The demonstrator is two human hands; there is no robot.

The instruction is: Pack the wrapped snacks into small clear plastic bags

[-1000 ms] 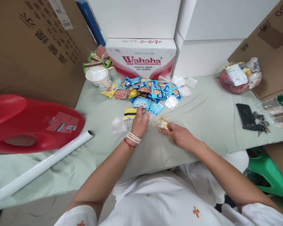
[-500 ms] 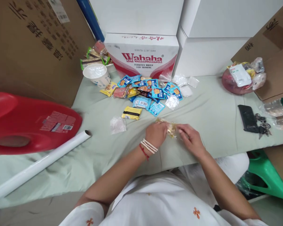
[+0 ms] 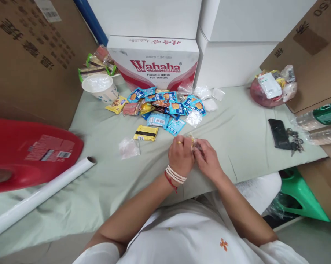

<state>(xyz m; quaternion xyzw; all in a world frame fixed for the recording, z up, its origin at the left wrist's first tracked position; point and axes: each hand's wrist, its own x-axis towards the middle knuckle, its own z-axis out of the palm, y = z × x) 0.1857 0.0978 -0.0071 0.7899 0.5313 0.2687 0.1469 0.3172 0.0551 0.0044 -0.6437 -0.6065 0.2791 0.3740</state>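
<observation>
My left hand (image 3: 181, 157), with a white beaded bracelet and a red string at its wrist, is closed on a small clear plastic packet (image 3: 192, 140) with a gold tint. Close beside it, my right hand (image 3: 209, 160) pinches the same packet's right side. Fingers hide most of the packet, so its contents cannot be made out. Just beyond both hands lies a loose pile of wrapped snacks, among them a light blue packet (image 3: 157, 120) and a yellow packet with a black stripe (image 3: 146, 132). A flat clear pouch (image 3: 129, 147) rests to the left.
A Wahaba-style printed water carton (image 3: 155, 66) stands behind the snacks, beside a paper bowl (image 3: 99, 88). On the left are a red jug (image 3: 55, 146) and a white tube (image 3: 44, 196). A filled red bowl (image 3: 260, 96), a black phone (image 3: 279, 134) and keys (image 3: 295, 141) lie right.
My right hand has moved left, close against my left hand. The packet, earlier stretched in view between them, is now mostly covered by fingers. The whole view has shifted slightly.
</observation>
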